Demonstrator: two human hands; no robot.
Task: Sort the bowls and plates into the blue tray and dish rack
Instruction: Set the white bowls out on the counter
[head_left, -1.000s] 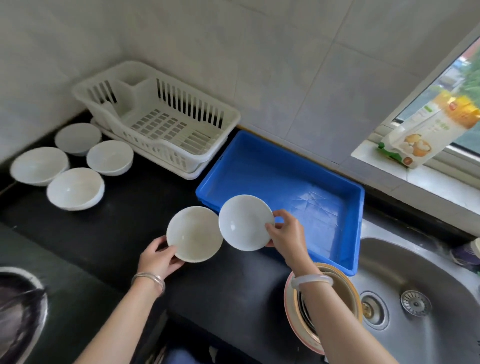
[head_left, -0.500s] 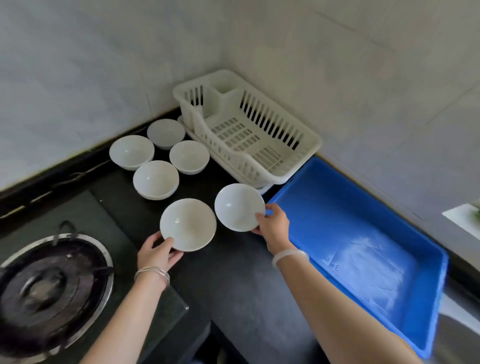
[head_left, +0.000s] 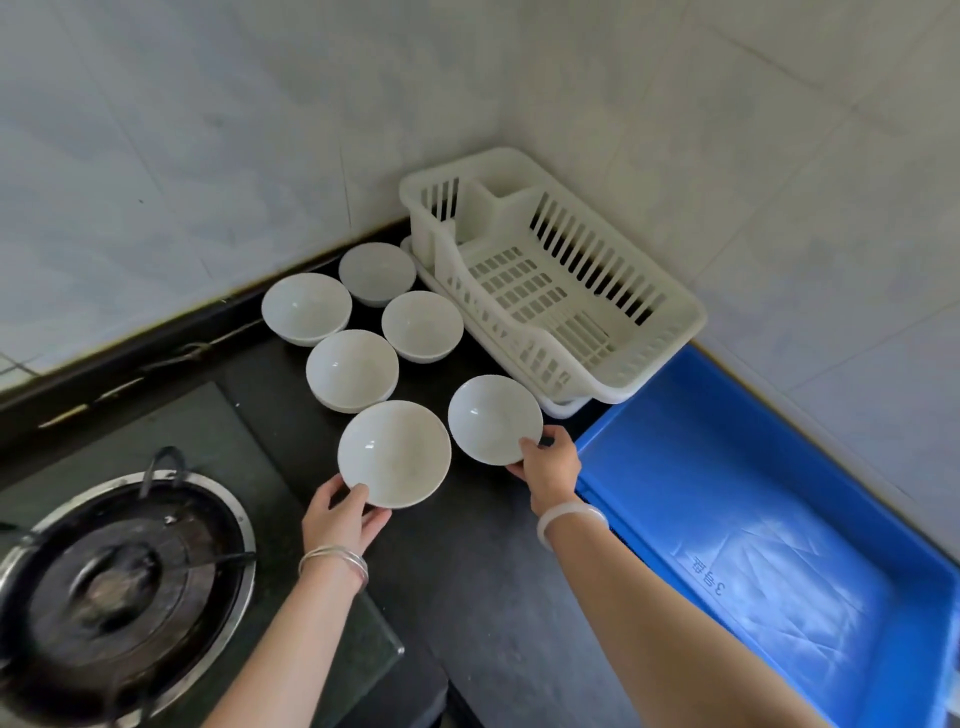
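Pinching near rims, left bowl (head_left: 394, 453) in left hand (head_left: 340, 512), right bowl (head_left: 493, 418) in right hand (head_left: 550, 462); best kept level and apart, then lowered gently into the blue tray (head_left: 727, 467).

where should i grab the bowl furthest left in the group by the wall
Pinch the rim of the leftmost bowl on its left edge, coming from above and the left. It sits upright, mouth up, with bare countertop on that side, while other bowls crowd its right and near sides.
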